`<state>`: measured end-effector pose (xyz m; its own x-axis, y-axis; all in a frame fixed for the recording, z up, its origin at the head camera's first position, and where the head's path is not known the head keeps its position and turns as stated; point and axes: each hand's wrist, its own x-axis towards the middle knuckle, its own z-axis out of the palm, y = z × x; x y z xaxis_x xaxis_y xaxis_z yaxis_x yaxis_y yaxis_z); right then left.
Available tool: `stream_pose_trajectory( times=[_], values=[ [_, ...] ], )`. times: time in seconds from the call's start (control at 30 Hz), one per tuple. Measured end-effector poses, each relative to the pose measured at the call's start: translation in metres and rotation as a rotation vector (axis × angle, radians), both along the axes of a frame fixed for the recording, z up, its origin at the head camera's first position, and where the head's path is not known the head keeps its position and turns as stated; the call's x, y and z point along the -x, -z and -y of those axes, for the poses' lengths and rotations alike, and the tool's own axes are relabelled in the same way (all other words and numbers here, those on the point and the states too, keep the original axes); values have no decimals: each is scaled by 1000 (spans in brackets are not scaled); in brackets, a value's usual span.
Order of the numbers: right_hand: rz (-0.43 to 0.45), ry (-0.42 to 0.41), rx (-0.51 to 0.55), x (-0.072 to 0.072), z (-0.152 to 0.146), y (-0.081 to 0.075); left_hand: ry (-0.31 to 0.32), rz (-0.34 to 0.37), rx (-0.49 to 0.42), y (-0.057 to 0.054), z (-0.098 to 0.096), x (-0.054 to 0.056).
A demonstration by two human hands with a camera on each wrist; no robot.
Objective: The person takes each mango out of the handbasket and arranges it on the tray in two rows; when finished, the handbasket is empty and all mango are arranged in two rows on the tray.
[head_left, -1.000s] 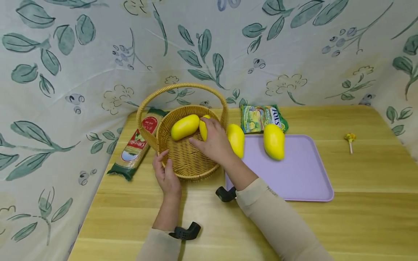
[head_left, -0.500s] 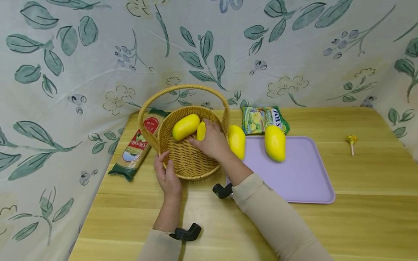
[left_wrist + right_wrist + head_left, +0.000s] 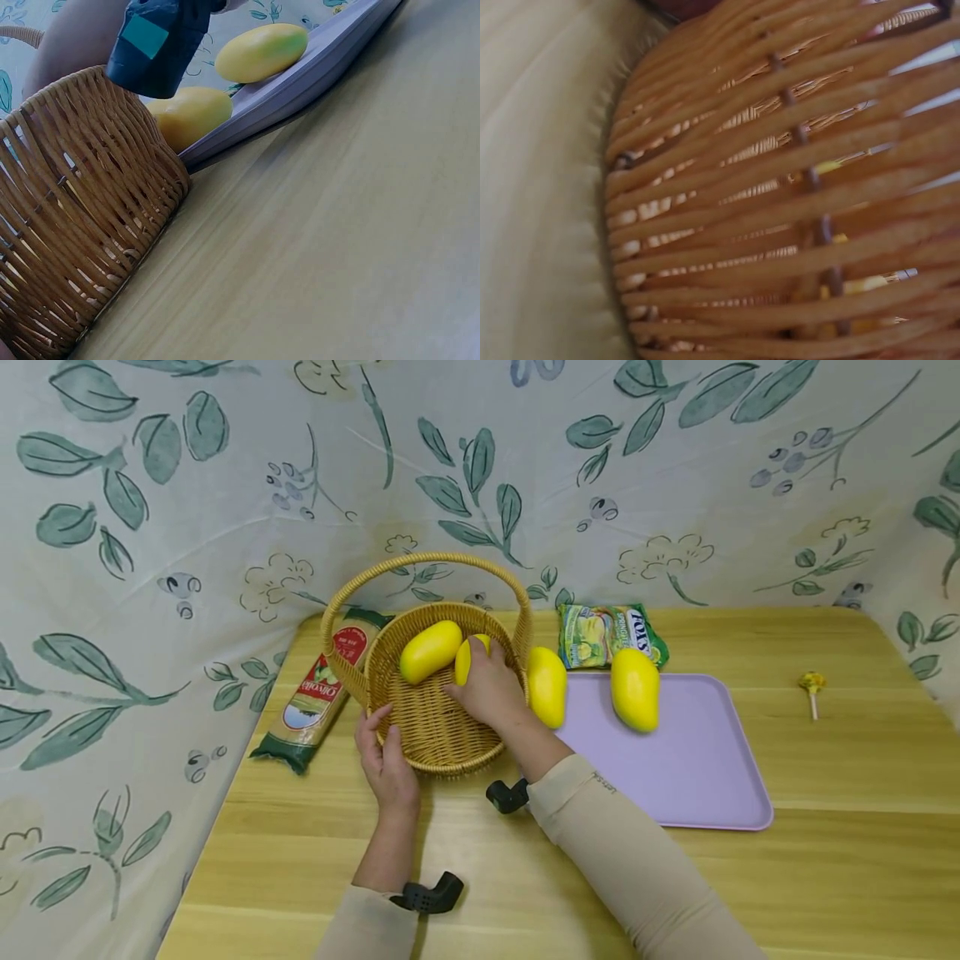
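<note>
In the head view a round wicker basket (image 3: 435,727) with a tall arched handle stands left of the table's middle. My right hand (image 3: 491,689) reaches inside it and grips a yellow mango (image 3: 462,665) at the basket's right side, partly covered by the fingers. Another mango (image 3: 431,652) lies beside it in the basket. At the basket's front left, my left hand (image 3: 392,772) holds the rim and wall. Only the woven wall (image 3: 780,210) fills most of the right wrist view, with bits of yellow showing through the gaps.
A lilac tray (image 3: 705,760) lies to the right, with a mango (image 3: 634,691) on it and a second mango (image 3: 547,687) at its left edge. Behind is a green FOX'S candy bag (image 3: 603,631). A spaghetti pack (image 3: 318,693) lies left, a lollipop (image 3: 812,685) far right.
The right hand has shifted slightly within the basket, and the mango under it has moved a little. The left hand stays at the basket's rim; the head view has drifted slightly.
</note>
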<state>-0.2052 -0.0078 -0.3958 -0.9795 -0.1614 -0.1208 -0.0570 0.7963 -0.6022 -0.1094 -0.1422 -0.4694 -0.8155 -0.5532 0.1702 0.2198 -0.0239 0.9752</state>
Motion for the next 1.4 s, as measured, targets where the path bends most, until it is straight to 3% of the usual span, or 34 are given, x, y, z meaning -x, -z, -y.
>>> stream_pose_trajectory(
  times=[0.6,0.87,1.13,1.4],
  values=[
    [7,-3,-18,-1,-4,-2,1,-6,-1,-4,-5,0],
    [-37,16,26,-4,-8,-7,1,-11,6,-4,-5,0],
    [-93,13,83,-19,-13,-26,-2,1,1,-1,-3,0],
    [-161,-53,231,-46,-25,-46,-9,-5,19,2,0,0]
  ],
)
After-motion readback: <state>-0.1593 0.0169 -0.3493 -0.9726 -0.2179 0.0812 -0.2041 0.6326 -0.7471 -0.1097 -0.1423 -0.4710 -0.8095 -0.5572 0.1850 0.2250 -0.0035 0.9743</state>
